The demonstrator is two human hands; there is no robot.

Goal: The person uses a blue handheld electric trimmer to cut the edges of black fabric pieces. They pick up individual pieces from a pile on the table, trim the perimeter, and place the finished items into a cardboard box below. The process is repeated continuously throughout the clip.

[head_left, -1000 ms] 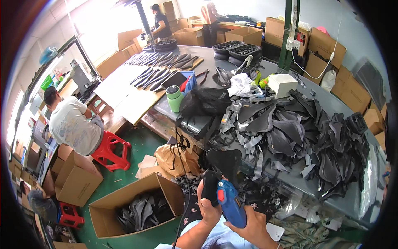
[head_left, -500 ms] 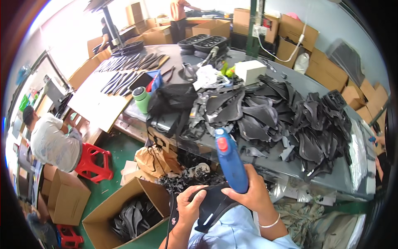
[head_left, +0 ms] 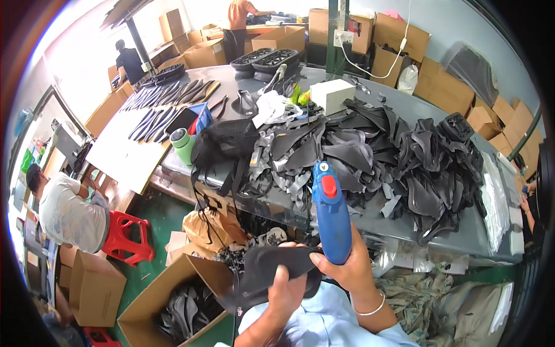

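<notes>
**Blue glue gun and black piece held below the near edge of the grey table**

A blue glue gun [head_left: 330, 214] with a red trigger is gripped in the right hand [head_left: 347, 263], the fingers closed fully round its lower body and the nozzle end pointed up and away from the person. A thin bracelet is worn on that wrist. A flat black piece of material [head_left: 272, 272] is held in the left hand [head_left: 286, 292], the thumb pressed on top and the fingers curled beneath it (their tips are hidden under the piece). The black piece lies just beside the base of the glue gun, touching or nearly so; which cannot be told.

Both hands are kept in front of the near edge of the grey table [head_left: 462, 237], over the lap. The middle of the table is covered by a heap of black cut pieces [head_left: 376, 150]. A black mesh bag [head_left: 225, 144] hangs over the near left edge, with a green cup [head_left: 184, 144] just beside it at the left corner. A white box [head_left: 332, 95] is set towards the far edge.

On the floor below the left hand, an open cardboard box [head_left: 162, 301] holding more black pieces is seen. A red stool [head_left: 127, 237] is occupied by a seated person [head_left: 69, 211] at the left.
</notes>
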